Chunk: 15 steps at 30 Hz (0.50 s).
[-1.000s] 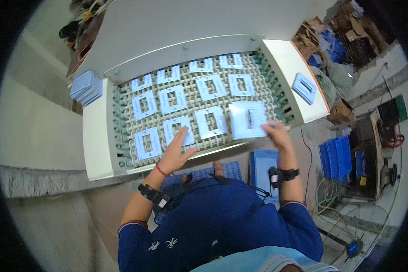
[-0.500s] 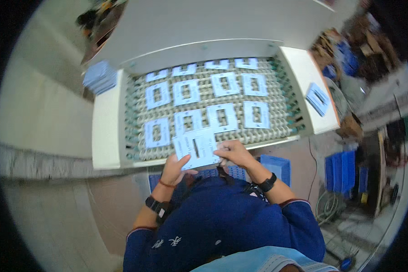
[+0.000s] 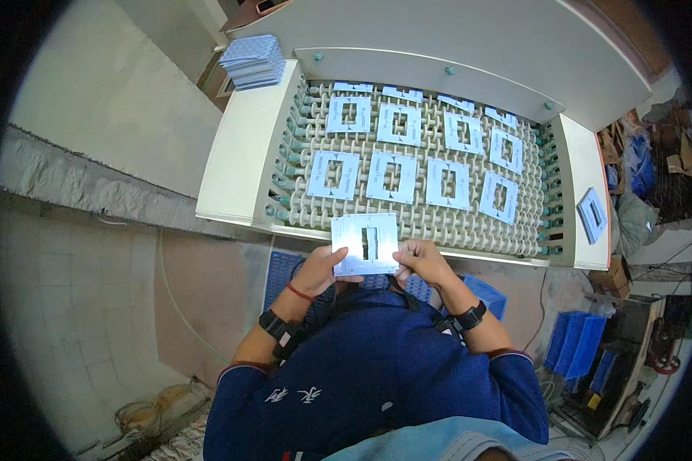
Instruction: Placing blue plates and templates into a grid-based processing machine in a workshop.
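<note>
In front of my body, I hold a flat, square, pale silvery plate (image 3: 347,250) with a rectangular cutout near its middle. Whether it is a single plate or a few together, I cannot tell. My left hand (image 3: 314,274) grips its left edge, thumb on top and fingers beneath. At the right edge, my right hand (image 3: 429,263) pinches it. Just beyond lies a roller conveyor (image 3: 438,238) with white rollers, bearing rows of similar light blue plates, such as this near one (image 3: 377,184). The farthest row is partly hidden under an upright grey panel (image 3: 454,38).
A tall stack of blue plates (image 3: 254,65) stands on the machine's left ledge. A smaller pile of plates (image 3: 586,217) rests on the right ledge (image 3: 573,169). Blue crates (image 3: 573,346) stand at right, another blue bin (image 3: 486,296) below the conveyor.
My view has turned, so the machine sits farther right and higher. The held plate's cutout now shows wider. The farthest row on the rollers shows as thinner strips. Both hands still grip the plate.
</note>
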{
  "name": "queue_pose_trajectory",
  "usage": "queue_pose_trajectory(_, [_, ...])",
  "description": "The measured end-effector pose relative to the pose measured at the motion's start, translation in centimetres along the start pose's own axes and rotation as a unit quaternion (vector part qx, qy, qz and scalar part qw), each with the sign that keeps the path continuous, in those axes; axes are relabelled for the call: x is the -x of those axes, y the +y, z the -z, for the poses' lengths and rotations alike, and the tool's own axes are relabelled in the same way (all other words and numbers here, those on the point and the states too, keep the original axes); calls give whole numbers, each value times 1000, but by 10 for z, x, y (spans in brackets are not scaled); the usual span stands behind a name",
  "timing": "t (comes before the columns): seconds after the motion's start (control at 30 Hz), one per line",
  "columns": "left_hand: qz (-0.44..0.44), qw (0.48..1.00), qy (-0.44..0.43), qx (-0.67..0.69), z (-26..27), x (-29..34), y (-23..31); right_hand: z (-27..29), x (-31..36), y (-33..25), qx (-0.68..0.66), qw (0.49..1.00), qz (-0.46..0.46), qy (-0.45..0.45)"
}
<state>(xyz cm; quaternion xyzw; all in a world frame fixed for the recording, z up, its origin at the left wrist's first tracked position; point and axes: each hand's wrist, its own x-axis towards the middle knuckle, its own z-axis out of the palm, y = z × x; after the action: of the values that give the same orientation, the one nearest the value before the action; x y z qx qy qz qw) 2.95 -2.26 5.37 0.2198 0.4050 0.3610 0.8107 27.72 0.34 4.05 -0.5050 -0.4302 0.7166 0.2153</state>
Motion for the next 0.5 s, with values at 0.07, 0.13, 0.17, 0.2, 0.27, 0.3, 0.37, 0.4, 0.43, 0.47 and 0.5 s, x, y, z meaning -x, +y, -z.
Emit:
queue_pose_trajectory(0.07, [3, 1000, -11, 10, 4, 4, 6, -4, -1, 1, -28, 999, 13, 6])
queue_pose_trajectory(0.13, [-27, 999, 25, 23, 8, 6, 17, 2, -5, 11, -37, 999, 35, 11])
queue_pose_trajectory(0.17, [-26, 999, 24, 22, 16, 6, 20, 4, -6, 14, -45, 997, 57, 16])
queue_pose_trajectory(0.2, [-93, 987, 47, -121, 29, 3, 21, 1, -4, 9, -65, 996, 48, 42])
queue_pose_trajectory(0.27, [-196, 940, 95, -261, 51, -7, 18, 3, -1, 5, -53, 997, 41, 48])
queue_pose_trajectory(0.3, [-195, 941, 92, -262, 62, -16, 16, 5, -1, 4, -44, 997, 34, 56])
queue_pose_trajectory(0.37, [-260, 874, 182, -368, 76, -24, 15, 4, -3, 6, -49, 995, 27, 87])
queue_pose_trajectory(0.4, [-161, 909, 209, -323, 36, -13, 37, 8, -5, 9, -21, 990, 15, 137])
queue_pose_trajectory(0.43, [-163, 909, 210, -322, 44, -16, 36, 8, -6, 6, 13, 984, 7, 176])
queue_pose_trajectory(0.47, [-212, 826, 231, -469, 58, -20, 32, 11, -1, -1, 47, 982, 17, 181])
queue_pose_trajectory(0.5, [-250, 719, 243, -601, 66, -22, 27, 17, 5, -2, 46, 982, 15, 183])
